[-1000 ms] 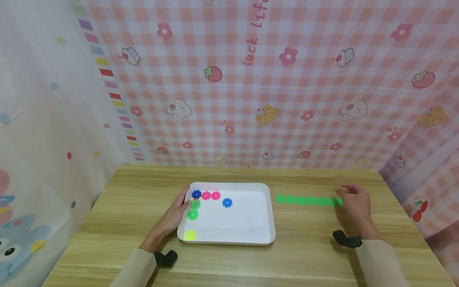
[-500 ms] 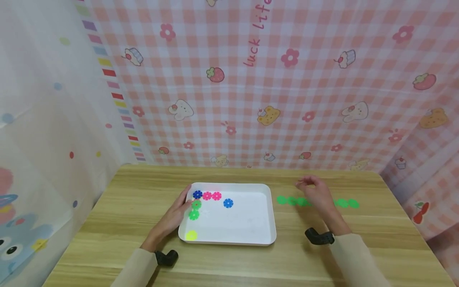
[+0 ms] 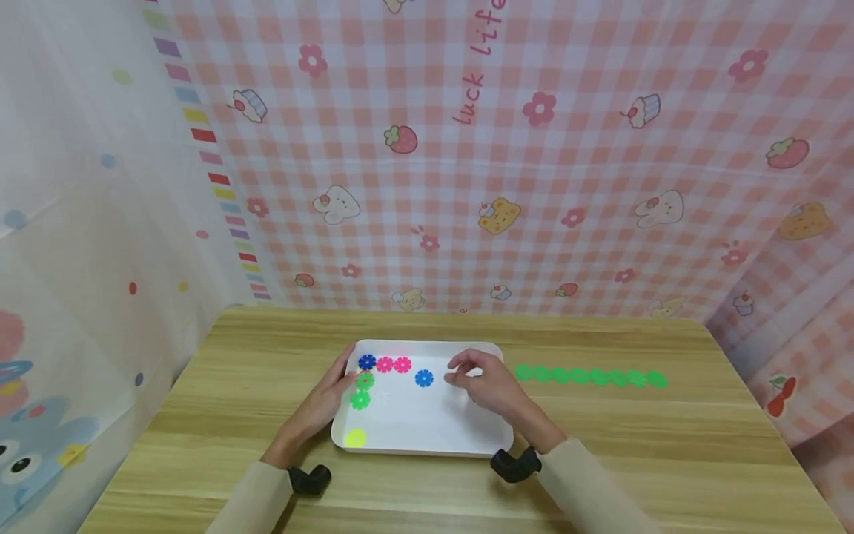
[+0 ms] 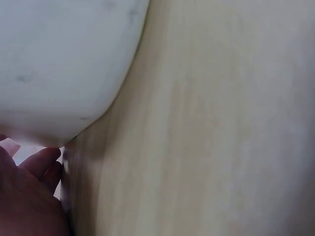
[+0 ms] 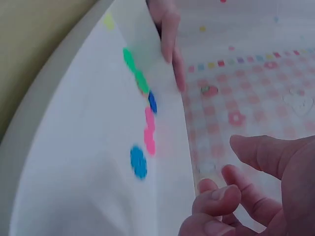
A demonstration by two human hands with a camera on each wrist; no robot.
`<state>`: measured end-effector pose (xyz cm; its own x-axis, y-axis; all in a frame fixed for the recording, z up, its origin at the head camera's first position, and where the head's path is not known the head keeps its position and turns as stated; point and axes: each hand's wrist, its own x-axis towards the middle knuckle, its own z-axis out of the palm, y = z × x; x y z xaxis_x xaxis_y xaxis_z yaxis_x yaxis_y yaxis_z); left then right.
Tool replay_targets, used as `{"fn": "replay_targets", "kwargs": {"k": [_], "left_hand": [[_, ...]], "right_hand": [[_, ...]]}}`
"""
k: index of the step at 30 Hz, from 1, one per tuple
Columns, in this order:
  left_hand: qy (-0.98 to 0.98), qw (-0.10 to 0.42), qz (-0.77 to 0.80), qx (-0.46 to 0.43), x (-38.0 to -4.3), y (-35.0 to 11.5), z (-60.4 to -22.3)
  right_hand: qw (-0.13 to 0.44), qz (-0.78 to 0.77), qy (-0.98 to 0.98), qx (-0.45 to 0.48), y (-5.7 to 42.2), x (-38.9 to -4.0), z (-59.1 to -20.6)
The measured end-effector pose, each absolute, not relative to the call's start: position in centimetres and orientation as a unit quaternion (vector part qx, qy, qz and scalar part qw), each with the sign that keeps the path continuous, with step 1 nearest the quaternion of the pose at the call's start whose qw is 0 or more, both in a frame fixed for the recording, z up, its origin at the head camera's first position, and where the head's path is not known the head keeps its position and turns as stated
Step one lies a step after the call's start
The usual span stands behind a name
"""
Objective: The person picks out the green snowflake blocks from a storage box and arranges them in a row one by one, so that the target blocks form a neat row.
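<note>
My left hand (image 3: 320, 408) holds the left edge of a white rectangular tray (image 3: 434, 430), thumb over the rim. In the left wrist view its fingers (image 4: 42, 161) lie against the tray's outer wall (image 4: 64, 64). Over the tray's right half hovers my right hand (image 3: 490, 384), fingers loosely bent with nothing between them. Just left of its fingertips lies a light blue snowflake disc (image 3: 424, 378). Toward the tray's left end are a dark blue disc (image 3: 367, 362), pink discs (image 3: 402, 365), green discs (image 3: 360, 400) and a yellow disc (image 3: 356, 438).
Right of the tray, a row of several green discs (image 3: 580, 376) runs across the wooden table (image 3: 667, 430). A pink checked cloth (image 3: 440, 170) hangs behind the table's far edge, and a pale patterned cloth (image 3: 100, 222) hangs at the left.
My right hand has moved left from the right end of the green row to over the tray, uncovering the whole row. The left hand and the tray have stayed put.
</note>
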<state>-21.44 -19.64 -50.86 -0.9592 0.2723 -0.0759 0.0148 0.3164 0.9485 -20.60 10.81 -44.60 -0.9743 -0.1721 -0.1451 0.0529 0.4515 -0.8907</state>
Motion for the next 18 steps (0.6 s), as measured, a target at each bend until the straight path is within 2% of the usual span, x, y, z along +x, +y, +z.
{"fn": "replay_targets", "kwargs": {"k": [8,18], "left_hand": [[0.802,0.119,0.579,0.082,-21.4,-19.7,-50.9],[0.806,0.119,0.575,0.078,-21.4,-19.6,-50.7]], "right_hand": [[0.180,-0.573,0.797,-0.060,5.5,-20.2,-44.6],[0.210,-0.542,0.812,-0.054,1.2,-19.7,-46.1]]}}
